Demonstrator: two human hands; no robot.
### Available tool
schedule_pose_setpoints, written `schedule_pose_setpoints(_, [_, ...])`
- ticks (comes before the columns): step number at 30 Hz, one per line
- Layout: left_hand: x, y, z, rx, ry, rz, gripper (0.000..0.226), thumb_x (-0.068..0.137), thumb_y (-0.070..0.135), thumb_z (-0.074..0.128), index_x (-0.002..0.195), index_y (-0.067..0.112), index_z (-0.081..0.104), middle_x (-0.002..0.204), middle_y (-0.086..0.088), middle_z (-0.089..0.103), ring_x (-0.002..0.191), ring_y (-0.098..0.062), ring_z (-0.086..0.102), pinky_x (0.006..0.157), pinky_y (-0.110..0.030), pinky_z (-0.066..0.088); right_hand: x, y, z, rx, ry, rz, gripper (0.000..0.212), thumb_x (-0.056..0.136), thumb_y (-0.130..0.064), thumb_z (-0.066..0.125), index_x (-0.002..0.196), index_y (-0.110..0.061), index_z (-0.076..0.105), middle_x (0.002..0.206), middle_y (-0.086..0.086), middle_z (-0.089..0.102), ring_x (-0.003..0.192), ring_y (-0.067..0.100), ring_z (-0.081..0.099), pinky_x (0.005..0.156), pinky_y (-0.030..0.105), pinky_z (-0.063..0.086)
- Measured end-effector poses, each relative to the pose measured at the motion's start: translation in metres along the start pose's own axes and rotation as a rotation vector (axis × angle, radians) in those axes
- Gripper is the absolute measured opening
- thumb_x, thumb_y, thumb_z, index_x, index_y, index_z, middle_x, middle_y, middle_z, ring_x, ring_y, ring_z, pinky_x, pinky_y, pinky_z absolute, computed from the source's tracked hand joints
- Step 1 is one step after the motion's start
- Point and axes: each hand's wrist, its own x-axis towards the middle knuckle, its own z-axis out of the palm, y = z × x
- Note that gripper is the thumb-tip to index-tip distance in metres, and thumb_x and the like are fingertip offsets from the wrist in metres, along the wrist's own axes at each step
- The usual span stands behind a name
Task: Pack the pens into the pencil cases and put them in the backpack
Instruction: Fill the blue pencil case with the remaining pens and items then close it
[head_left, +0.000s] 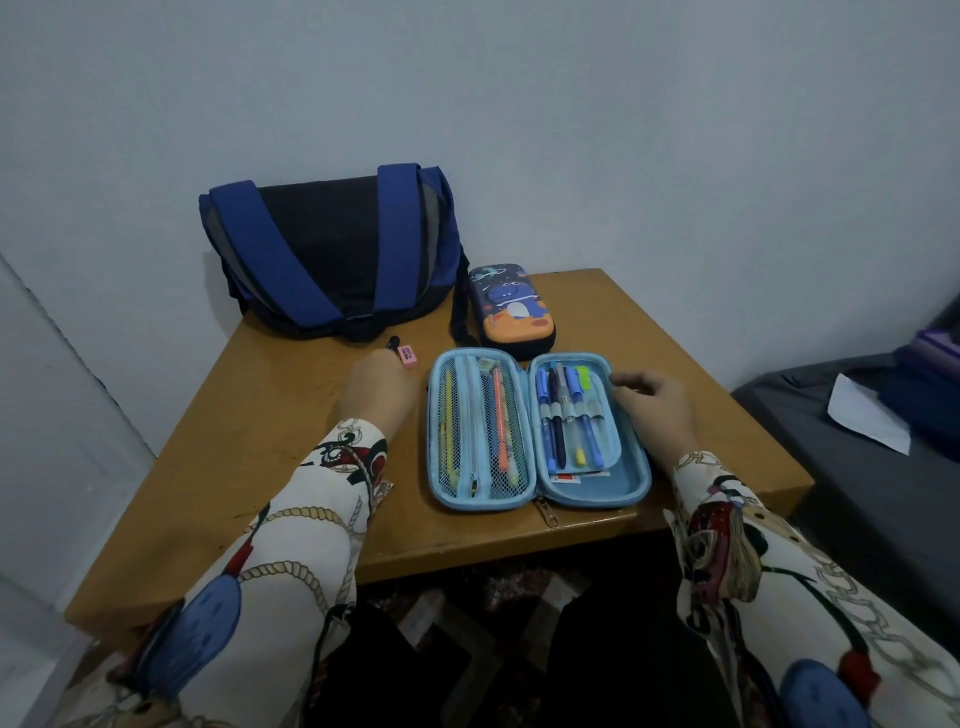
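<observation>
Patterned sleeves fill the bottom of my view, both arms reaching over the wooden table (291, 415). Between them the light-blue pencil case (540, 431) lies open flat, pens (566, 415) strapped into its right half, pencils behind mesh in the left. My right hand (654, 410) rests on the case's right rim, fingers loosely curled. My left hand (376, 389) touches the pink eraser (408, 355); I cannot tell its grip. Farther back lie the closed dinosaur pencil case (511, 309) and blue backpack (332, 249).

Pale blue-grey walls (675, 130) meet in a corner; wooden table (270, 415) against them; dark grey bed (831, 493) right; dim light.
</observation>
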Motion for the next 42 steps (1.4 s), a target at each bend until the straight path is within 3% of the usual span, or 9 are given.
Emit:
schedule_pose_setpoints(6, [-0.012,0.06,-0.002,-0.579,-0.053,0.125,0.025,0.084,0.014,0.06,0.064,0.001,0.055,0.057,-0.006,0.049,0.051,-0.02,0.046,0.049,-0.027,0.036,-0.005,-0.008,0.0,-0.057,-0.034,-0.034,0.007,0.089,-0.016,0.065,0.089,-0.018,0.072,0.078,-0.003,0.066,0.078,0.016,0.061,0.07,0.029,0.049])
schedule_pose_setpoints(9, [-0.03,0.095,0.01,-0.853,-0.277,0.09,0.01,0.089,0.0,0.055,0.091,0.009,0.051,0.073,-0.008,0.054,0.052,-0.014,0.05,0.046,-0.025,0.041,-0.005,-0.008,-0.001,-0.064,-0.068,-0.035,0.007,0.087,-0.02,0.068,0.092,-0.016,0.071,0.089,0.001,0.061,0.077,0.011,0.058,0.066,0.024,0.047])
schedule_pose_setpoints(11, [-0.036,0.11,0.019,-0.933,-0.327,0.122,0.045,0.089,-0.005,0.052,0.126,0.016,0.038,0.084,-0.011,0.056,0.055,-0.015,0.054,0.047,-0.024,0.047,-0.004,-0.006,0.0,-0.084,-0.075,-0.021,0.016,0.074,-0.034,0.071,0.086,-0.024,0.072,0.104,0.01,0.062,0.086,0.016,0.063,0.077,0.033,0.053])
schedule_pose_setpoints(18, [-0.027,0.135,0.037,-0.912,-0.313,0.161,0.08,0.088,-0.005,0.052,0.151,0.029,0.016,0.109,-0.018,0.055,0.064,-0.019,0.06,0.061,-0.037,0.061,0.001,-0.001,-0.001,-0.074,-0.076,0.033,0.023,0.061,-0.044,0.058,0.076,-0.039,0.075,0.102,0.011,0.068,0.09,0.026,0.068,0.084,0.049,0.057])
schedule_pose_setpoints(24, [-0.02,0.148,0.041,-0.719,-0.341,0.25,0.073,0.087,-0.001,0.052,0.149,0.021,0.02,0.096,-0.015,0.057,0.06,-0.019,0.059,0.048,-0.024,0.053,0.001,0.001,-0.001,-0.075,-0.08,0.051,0.027,0.063,-0.043,0.058,0.078,-0.03,0.076,0.105,0.011,0.067,0.091,0.023,0.067,0.085,0.048,0.057])
schedule_pose_setpoints(31, [-0.018,0.158,0.041,-0.398,-0.469,0.334,0.06,0.087,0.006,0.057,0.141,0.007,0.032,0.088,-0.003,0.047,0.076,-0.02,0.051,0.064,-0.029,0.045,0.002,0.003,-0.002,-0.091,-0.092,0.047,0.033,0.06,-0.05,0.057,0.08,-0.032,0.075,0.102,0.011,0.067,0.093,0.024,0.066,0.087,0.048,0.056])
schedule_pose_setpoints(35, [-0.018,0.156,0.04,-0.316,-0.538,0.351,0.066,0.084,0.007,0.062,0.143,0.005,0.033,0.107,-0.009,0.051,0.085,-0.021,0.055,0.069,-0.031,0.051,-0.002,-0.004,-0.001,-0.081,-0.079,0.034,0.009,0.077,-0.031,0.064,0.077,-0.028,0.072,0.108,0.008,0.06,0.096,0.022,0.062,0.089,0.044,0.053])
schedule_pose_setpoints(38, [-0.018,0.152,0.041,-0.297,-0.575,0.373,0.068,0.08,0.012,0.07,0.14,0.005,0.04,0.121,-0.011,0.052,0.103,-0.025,0.055,0.088,-0.037,0.053,0.0,0.0,-0.001,-0.094,-0.074,0.032,0.019,0.066,-0.042,0.062,0.075,-0.031,0.075,0.104,0.009,0.064,0.097,0.025,0.064,0.091,0.05,0.053])
schedule_pose_setpoints(42, [-0.021,0.147,0.041,-0.283,-0.65,0.385,0.062,0.074,0.012,0.077,0.131,0.007,0.052,0.115,-0.012,0.06,0.101,-0.026,0.06,0.083,-0.036,0.053,0.004,0.005,-0.001,-0.093,-0.082,0.03,0.021,0.063,-0.044,0.06,0.077,-0.038,0.075,0.101,0.011,0.066,0.095,0.026,0.065,0.09,0.051,0.054])
